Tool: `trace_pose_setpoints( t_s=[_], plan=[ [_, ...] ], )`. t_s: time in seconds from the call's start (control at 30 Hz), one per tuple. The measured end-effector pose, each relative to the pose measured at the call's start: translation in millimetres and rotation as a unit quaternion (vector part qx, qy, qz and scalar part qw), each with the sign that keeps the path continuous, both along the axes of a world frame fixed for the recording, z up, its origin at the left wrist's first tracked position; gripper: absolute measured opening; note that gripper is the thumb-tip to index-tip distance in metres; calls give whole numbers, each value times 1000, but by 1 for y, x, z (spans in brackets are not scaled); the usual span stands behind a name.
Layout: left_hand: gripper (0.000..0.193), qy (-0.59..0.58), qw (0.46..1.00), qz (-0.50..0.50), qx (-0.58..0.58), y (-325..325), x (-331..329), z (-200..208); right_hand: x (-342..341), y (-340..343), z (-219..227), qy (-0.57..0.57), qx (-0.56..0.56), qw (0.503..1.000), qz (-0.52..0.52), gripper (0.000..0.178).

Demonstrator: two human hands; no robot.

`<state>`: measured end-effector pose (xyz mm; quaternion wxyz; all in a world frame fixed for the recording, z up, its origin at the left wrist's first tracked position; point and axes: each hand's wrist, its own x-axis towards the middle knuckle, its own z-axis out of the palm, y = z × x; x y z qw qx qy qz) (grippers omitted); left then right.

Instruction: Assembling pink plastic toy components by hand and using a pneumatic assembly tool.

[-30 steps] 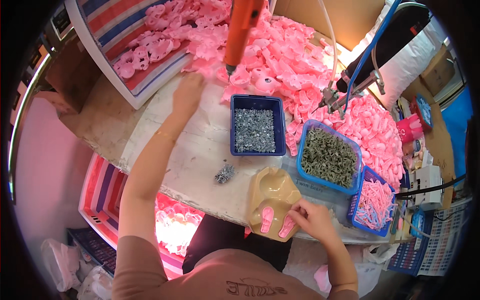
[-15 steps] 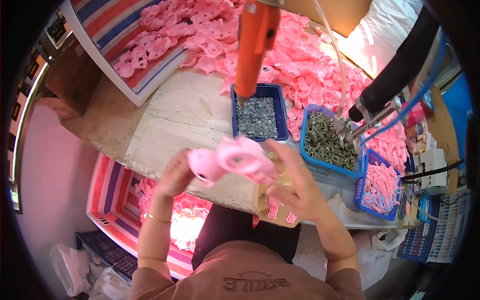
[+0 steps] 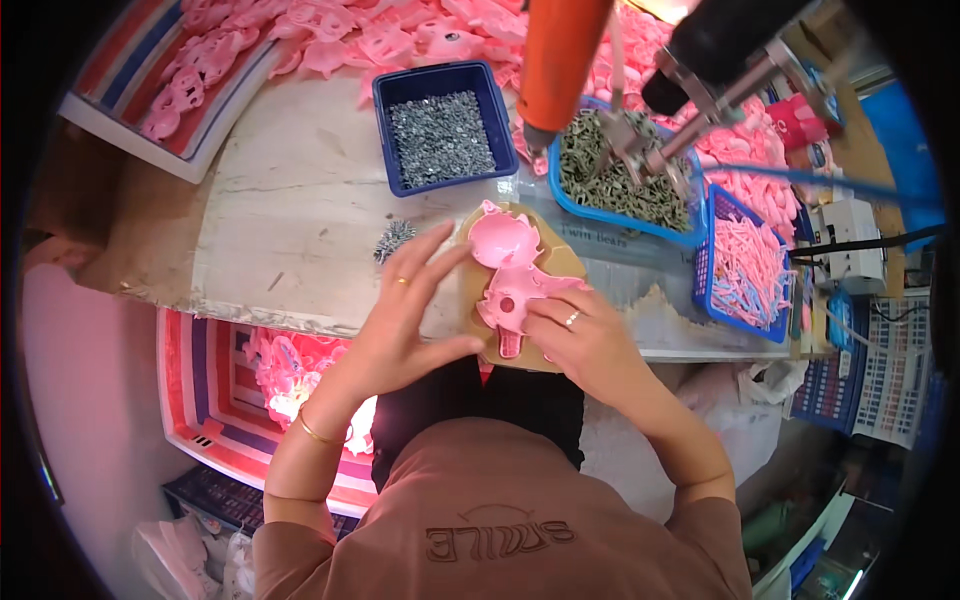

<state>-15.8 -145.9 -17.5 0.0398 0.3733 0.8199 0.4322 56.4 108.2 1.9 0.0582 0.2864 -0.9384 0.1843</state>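
A pink plastic toy shell half point(image 3: 515, 270) lies hollow side up in a tan moulded holder point(image 3: 470, 310) at the table's front edge. It has a rounded head part, a body and small limbs. My right hand point(image 3: 590, 340) has its fingers bunched on the shell's lower right edge, with the fingertips partly hidden. Left of the holder, my left hand point(image 3: 405, 315) is open, fingers spread, near the shell but holding nothing. Above hangs an orange power screwdriver point(image 3: 565, 70), its tip pointing down.
A dark blue tray of small screws point(image 3: 440, 135) stands behind, with a loose screw pile point(image 3: 395, 238) nearer. Right are a blue tub of greenish-grey parts point(image 3: 620, 165) and a basket of pink and blue sticks point(image 3: 745, 275). Pink shells point(image 3: 330, 30) heap at the back.
The pink shell went from my raised left hand down into the holder, hollow side up. My left hand let go; my right hand closed on its edge. The whole view shifted.
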Motion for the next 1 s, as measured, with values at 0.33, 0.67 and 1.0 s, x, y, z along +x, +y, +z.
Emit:
trace_pose_setpoints(
  t_s=[0.33,0.67,1.0],
  plan=[
    [84,72,992,-27,-101,49,20,-10,15,25,15,-76,-20,991,-108,58],
    [84,115,980,-10,-160,61,20,-9,12,30,6,-49,-52,992,-104,56],
    [86,101,981,-11,-165,64,23,-4,21,27,-3,-1,-30,993,-116,53]
  ],
)
